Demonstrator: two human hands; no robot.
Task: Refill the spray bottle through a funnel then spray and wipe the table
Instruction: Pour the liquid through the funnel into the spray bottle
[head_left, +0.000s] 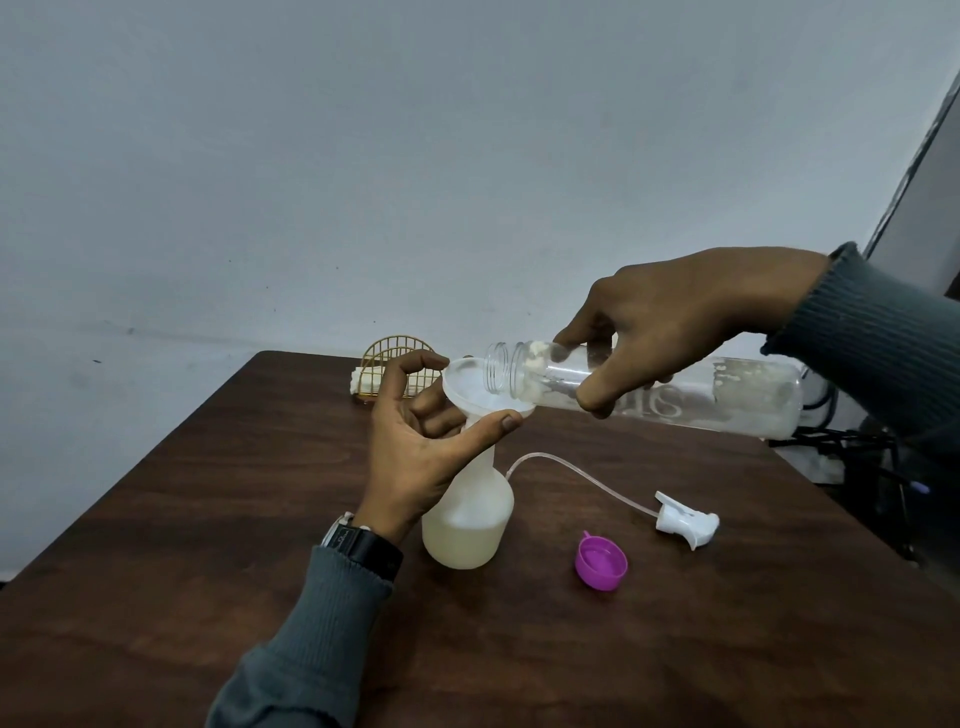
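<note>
Dark wooden table (208, 519) stands against a pale grey wall (363, 156).

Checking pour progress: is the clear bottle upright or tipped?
Tipped, nearly level: the right hand holds the clear bottle, its open mouth over the funnel that the left hand grips.

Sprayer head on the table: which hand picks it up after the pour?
Right hand, probably, once it sets down the clear bottle: sprayer head lies on its side; left hand holds the funnel.
</note>
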